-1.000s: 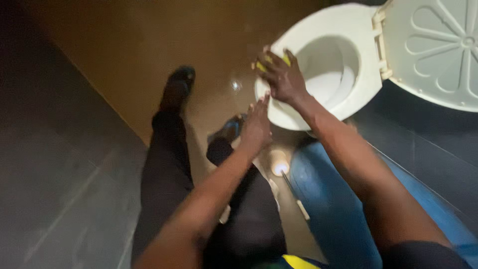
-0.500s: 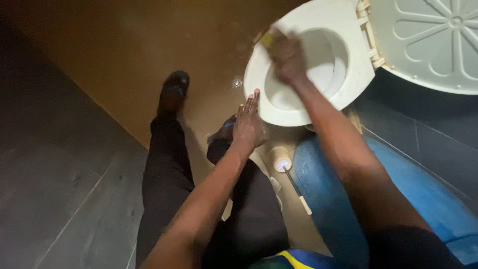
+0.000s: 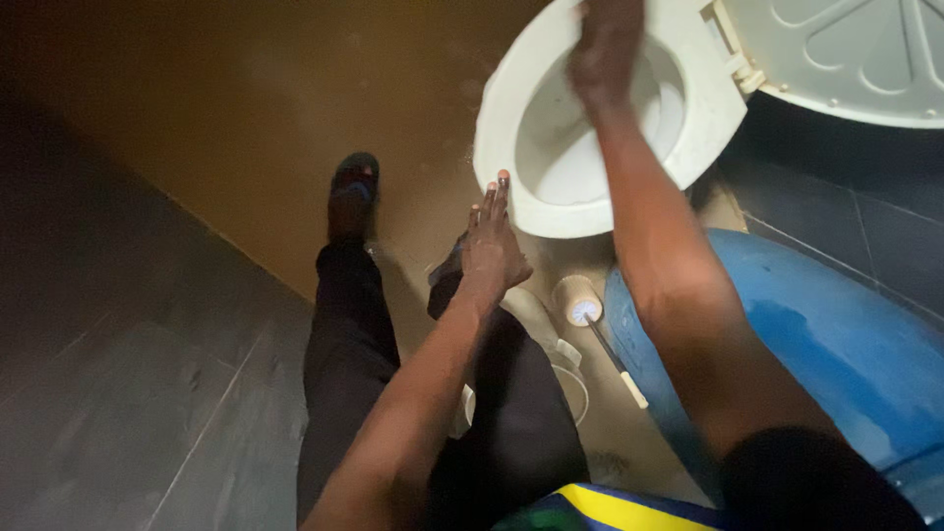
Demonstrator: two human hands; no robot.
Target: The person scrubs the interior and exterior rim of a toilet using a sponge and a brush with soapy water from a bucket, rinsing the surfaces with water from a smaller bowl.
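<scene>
Dark grey floor tiles (image 3: 118, 413) at far left, meeting a brown floor (image 3: 256, 118) that runs up to the toilet. The person stands with legs in dark trousers, left foot in a dark sandal (image 3: 352, 192) planted on the brown floor.

Left hand (image 3: 489, 246) hovers flat in the air just short of the toilet's near rim, fingers (image 3: 497, 197) straight and held together, palm down, holding nothing. It looks like a balancing hand rather than a working one.

White toilet seat (image 3: 511, 108) is down over the bowl; the bowl's inside shows pale and wet-looking. Right hand (image 3: 605, 44) reaches across the seat to the far side of the opening, fingers curled downward against the seat or inner rim. It is blurred; I cannot tell whether anything is gripped under the palm.

Judgement: the step in hand is wiping or scrubbing the seat and rim, currently at the far edge. A next move would call for steady pressure along the curve of the rim and a firm stance on a floor that looks damp.

Below the bowl, a toilet brush (image 3: 590, 320) lies on the floor, untouched. Right of it, a large blue drum (image 3: 846, 344) stands close against the right arm. Top right, the white lid (image 3: 846, 54) stands open, ribbed underside showing.
</scene>
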